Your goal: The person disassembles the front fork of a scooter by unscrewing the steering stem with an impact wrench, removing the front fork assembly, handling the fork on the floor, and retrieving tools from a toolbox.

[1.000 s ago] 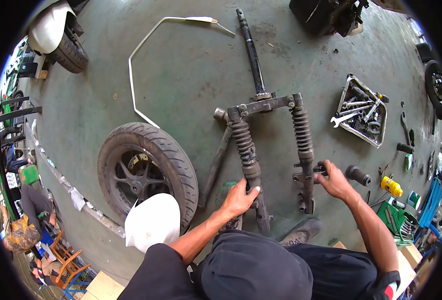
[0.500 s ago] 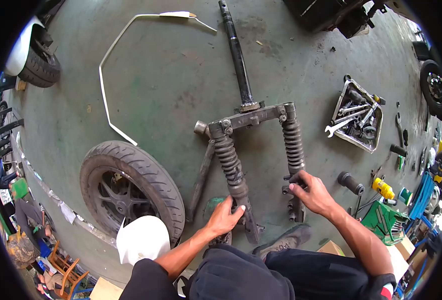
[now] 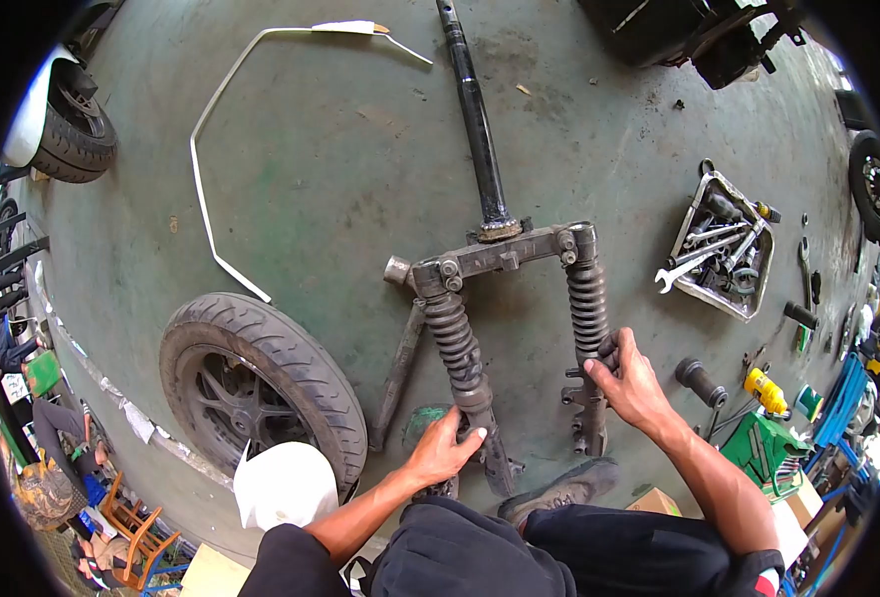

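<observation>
I touch a dark grey, grimy metal motorcycle front fork (image 3: 545, 243) with its long black stem (image 3: 477, 129) pointing away from me and a notched ring (image 3: 500, 230) at the stem's base. From its straight crosspiece (image 3: 475, 262), two legs (image 3: 496, 463) run toward me, each wrapped in a ribbed coil spring (image 3: 456, 343), the right one bearing small side tabs (image 3: 569, 396) low down.

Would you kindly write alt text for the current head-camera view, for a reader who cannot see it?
A person's bare left hand and right hand are at the two legs of a spring-fitted front fork in a workshop. A wheel, partly hidden by a white panel, is on the left; a tray of wrenches sits on the right.
</observation>
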`<state>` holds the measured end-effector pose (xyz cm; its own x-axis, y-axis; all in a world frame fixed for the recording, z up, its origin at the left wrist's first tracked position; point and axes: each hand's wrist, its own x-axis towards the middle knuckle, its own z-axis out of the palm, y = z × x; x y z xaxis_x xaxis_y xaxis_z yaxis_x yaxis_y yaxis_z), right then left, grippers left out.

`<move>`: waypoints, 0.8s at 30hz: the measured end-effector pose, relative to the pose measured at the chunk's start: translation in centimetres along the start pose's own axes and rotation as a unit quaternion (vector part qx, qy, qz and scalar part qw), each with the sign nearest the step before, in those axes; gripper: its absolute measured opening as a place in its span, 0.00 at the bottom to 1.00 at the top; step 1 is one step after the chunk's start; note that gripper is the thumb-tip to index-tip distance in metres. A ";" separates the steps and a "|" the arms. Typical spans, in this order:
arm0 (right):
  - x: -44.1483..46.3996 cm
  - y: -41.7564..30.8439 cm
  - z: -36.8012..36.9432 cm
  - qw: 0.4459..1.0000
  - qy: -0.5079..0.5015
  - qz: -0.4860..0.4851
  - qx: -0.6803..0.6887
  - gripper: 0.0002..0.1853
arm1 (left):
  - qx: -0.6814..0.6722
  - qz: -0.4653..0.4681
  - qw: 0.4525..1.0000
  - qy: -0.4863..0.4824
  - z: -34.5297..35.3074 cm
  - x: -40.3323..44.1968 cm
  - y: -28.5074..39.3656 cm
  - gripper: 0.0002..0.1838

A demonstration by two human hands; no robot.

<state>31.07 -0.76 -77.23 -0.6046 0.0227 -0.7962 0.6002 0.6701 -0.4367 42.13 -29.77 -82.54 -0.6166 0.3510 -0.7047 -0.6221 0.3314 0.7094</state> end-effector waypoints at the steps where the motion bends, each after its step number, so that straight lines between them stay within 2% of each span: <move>1: 0.1 -0.1 -0.2 1.000 -0.002 -0.003 -0.007 0.19 | -0.003 0.004 1.000 0.003 0.0 0.0 0.1 0.26; 4: 0.8 0.6 -0.6 0.998 0.006 -0.010 -0.057 0.18 | -0.005 -0.027 1.000 -0.007 0.0 -0.1 -0.2 0.26; 7: 1.0 1.0 -0.5 0.989 0.072 -0.074 -0.109 0.17 | 0.002 -0.028 1.000 -0.003 0.0 -0.1 0.1 0.25; 10: 1.2 1.2 -0.5 0.990 0.070 -0.070 -0.103 0.19 | 0.027 -0.045 0.999 -0.010 -0.2 -0.1 0.3 0.25; 13: 1.4 1.8 -0.4 0.995 0.074 -0.066 -0.034 0.24 | 0.016 -0.052 0.998 -0.013 -0.3 -0.1 1.2 0.25; 16: 1.8 2.2 -0.4 0.996 0.031 -0.084 -0.026 0.27 | 0.008 -0.017 1.000 0.005 0.0 -0.2 0.5 0.25; 19: 1.5 1.9 -0.2 0.988 0.048 -0.117 -0.083 0.28 | 0.005 -0.034 0.999 -0.001 0.0 -0.2 0.5 0.25; 22: 2.1 2.6 -0.2 0.988 0.046 -0.128 -0.075 0.27 | 0.031 -0.067 0.997 -0.021 -0.4 -0.1 1.3 0.25; 24: 2.2 2.8 -0.3 0.994 0.023 -0.079 -0.073 0.28 | 0.017 -0.013 1.000 0.001 0.0 -0.1 0.2 0.25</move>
<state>31.28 1.42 -80.13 -0.7098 -0.0598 -0.7019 0.4157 0.7688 -0.4859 42.04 -29.71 -82.35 -0.6010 0.3396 -0.7235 -0.6219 0.3699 0.6902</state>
